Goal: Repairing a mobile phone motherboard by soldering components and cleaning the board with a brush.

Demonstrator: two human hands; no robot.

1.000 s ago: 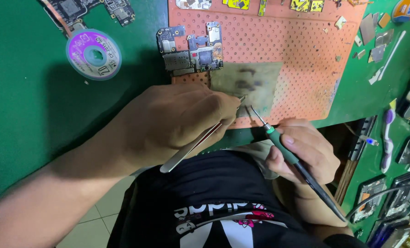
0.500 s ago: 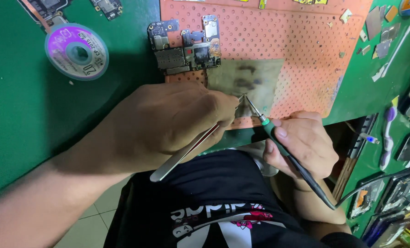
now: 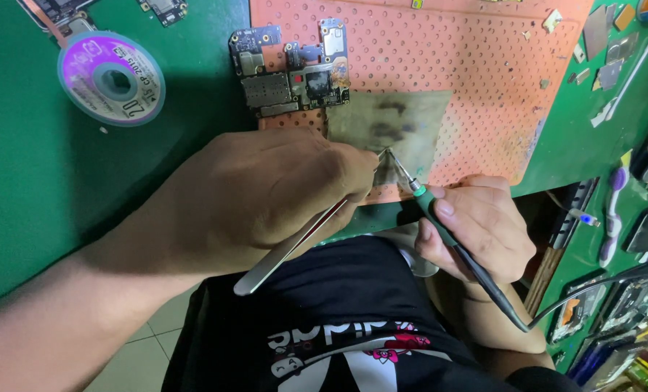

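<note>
I look down from a head-worn camera onto a green work mat point(image 3: 41, 189) with an orange perforated silicone pad point(image 3: 484, 72) lying on it. My left hand point(image 3: 266, 196) reaches in from the lower left, its fingers curled together and pinched around a pair of slim silver metal tweezers point(image 3: 295, 243). The tweezers run slantwise under the hand, blunt end toward my lap, tips at the near edge of the pad. What the tips hold is too small to tell.

My right hand point(image 3: 476, 225) sits just beside, at the pad's near edge, closed in a pen grip on a thin soldering iron with a green collar and black handle point(image 3: 447, 232). Its fine metal tip points up and left and meets the tweezer tips. A black cable trails from the handle toward the lower right.

Both tips meet on a stained, greyish-green rectangular sheet point(image 3: 397, 127) lying on the pad. Touching that sheet's far left corner lies a bare phone circuit board with metal shields point(image 3: 288, 76). A purple spool of solder wick point(image 3: 111, 78) rests well apart on the mat at upper left. Small tools and parts crowd the right edge.
</note>
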